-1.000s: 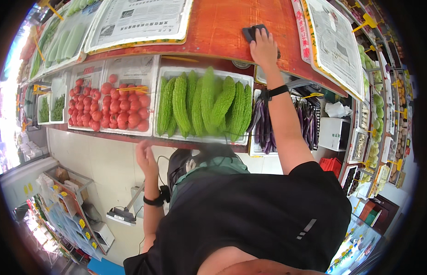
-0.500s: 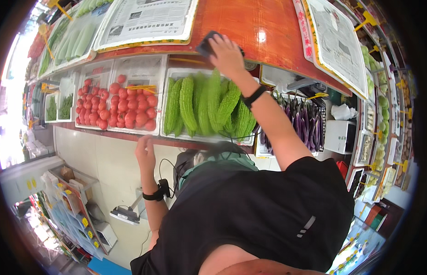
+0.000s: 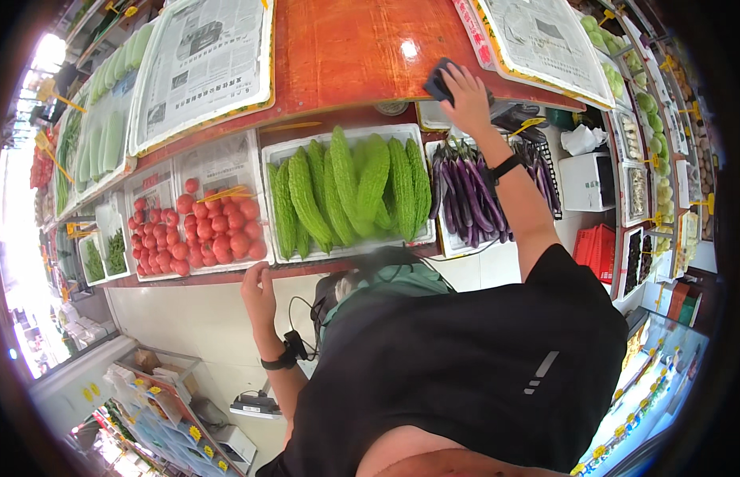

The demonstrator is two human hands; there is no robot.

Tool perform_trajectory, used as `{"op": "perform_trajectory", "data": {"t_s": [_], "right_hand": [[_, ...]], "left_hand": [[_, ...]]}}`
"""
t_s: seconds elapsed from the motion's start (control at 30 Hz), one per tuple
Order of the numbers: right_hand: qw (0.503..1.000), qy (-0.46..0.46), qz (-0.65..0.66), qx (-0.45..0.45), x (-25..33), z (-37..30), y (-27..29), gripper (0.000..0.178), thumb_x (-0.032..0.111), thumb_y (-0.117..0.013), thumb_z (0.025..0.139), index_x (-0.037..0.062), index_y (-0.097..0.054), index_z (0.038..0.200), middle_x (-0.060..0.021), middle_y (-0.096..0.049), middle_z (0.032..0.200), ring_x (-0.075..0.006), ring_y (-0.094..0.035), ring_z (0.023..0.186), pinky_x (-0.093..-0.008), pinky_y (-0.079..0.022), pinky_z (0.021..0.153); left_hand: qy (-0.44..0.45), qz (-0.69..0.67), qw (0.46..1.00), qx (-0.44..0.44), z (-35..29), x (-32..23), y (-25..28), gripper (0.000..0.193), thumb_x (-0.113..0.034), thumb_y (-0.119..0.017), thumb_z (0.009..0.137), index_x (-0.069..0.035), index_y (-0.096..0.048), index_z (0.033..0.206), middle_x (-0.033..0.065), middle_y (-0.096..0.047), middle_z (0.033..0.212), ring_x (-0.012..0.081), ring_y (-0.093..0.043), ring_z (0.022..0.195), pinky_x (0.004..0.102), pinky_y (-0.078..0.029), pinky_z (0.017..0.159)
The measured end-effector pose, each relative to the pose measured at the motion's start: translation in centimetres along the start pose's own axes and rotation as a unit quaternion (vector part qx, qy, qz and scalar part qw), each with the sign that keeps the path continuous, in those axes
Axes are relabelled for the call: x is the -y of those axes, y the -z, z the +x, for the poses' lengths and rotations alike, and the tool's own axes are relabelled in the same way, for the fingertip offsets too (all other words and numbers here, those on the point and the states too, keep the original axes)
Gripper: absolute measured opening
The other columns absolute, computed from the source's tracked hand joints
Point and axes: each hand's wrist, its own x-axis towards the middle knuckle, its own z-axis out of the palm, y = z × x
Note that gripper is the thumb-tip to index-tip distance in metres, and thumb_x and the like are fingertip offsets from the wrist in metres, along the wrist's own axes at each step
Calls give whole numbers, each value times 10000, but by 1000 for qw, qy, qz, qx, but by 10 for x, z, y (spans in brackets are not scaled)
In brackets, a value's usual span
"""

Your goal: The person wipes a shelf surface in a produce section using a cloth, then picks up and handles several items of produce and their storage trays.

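My right hand (image 3: 468,99) presses a dark grey cloth (image 3: 440,83) against the orange-red wooden board (image 3: 346,60), close to its front edge. Its fingers lie over the cloth, partly hiding it. Below that forearm is a tray of purple eggplants (image 3: 465,191). My left hand (image 3: 259,298) hangs by the front edge of the lower shelf, near the tomatoes (image 3: 219,230). Nothing shows in it, and its fingers are loosely bent with the thumb apart. Between my arms, green bitter melons (image 3: 350,187) fill a white foam tray (image 3: 269,151).
Newspaper-lined foam trays flank the board: one at left (image 3: 203,71), one at right (image 3: 545,48). A red basket (image 3: 595,253) and a white box (image 3: 586,181) stand at the right. A black cable (image 3: 294,314) hangs beside my left wrist.
My right hand has slid the cloth rightward along the board, toward the right-hand newspaper-lined tray. The view has shifted, and my left hand stays low by the shelf edge.
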Motion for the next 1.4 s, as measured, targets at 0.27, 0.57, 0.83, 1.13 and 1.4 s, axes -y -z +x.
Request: {"op": "perform_trajectory", "data": {"t_s": [0.27,0.57,0.83,1.13,1.4], "right_hand": [[983,173,45,53,157,75,-39,640,316,-651,762,82,-430,1315,-130,-391,1374,-328,-358,1262,-469,-313,1023],[968,240,43,62,138,72,-37,668,221,-658,781,158,-357,1374,-50,-348,1435,-244,-368,1294,-396,-343,1020],[988,154,14,27,-37,2,-6,755,205,-722,697,146,-375,1364,-17,-372,1423,-217,-359,1299,-360,-326,1047],[993,88,-14,71,-34,-7,5,769,185,-729,673,140,-380,1356,-38,-378,1415,-267,-366,1289,-418,-324,1033],[987,125,12,104,-42,7,6,794,153,-752,648,127,-385,1352,-57,-389,1405,-296,-384,1277,-419,-359,1022]], "left_hand": [[14,0,1000,16,-9,-10,-12,178,-99,-517,899,26,-602,992,106,-637,893,167,-590,824,291,-467,745],[-41,-28,998,29,17,-46,-19,141,-64,-519,878,26,-593,957,118,-604,859,225,-578,816,295,-453,757],[-100,-21,993,59,36,-43,-32,146,-67,-516,885,20,-595,973,66,-602,836,126,-550,760,255,-443,694],[-60,-66,994,64,8,-23,-37,158,-75,-529,884,18,-597,992,66,-604,855,128,-555,771,257,-447,699],[44,-86,991,94,-5,-14,-38,182,-88,-539,879,17,-610,1010,122,-647,903,173,-606,817,280,-469,721]]}}
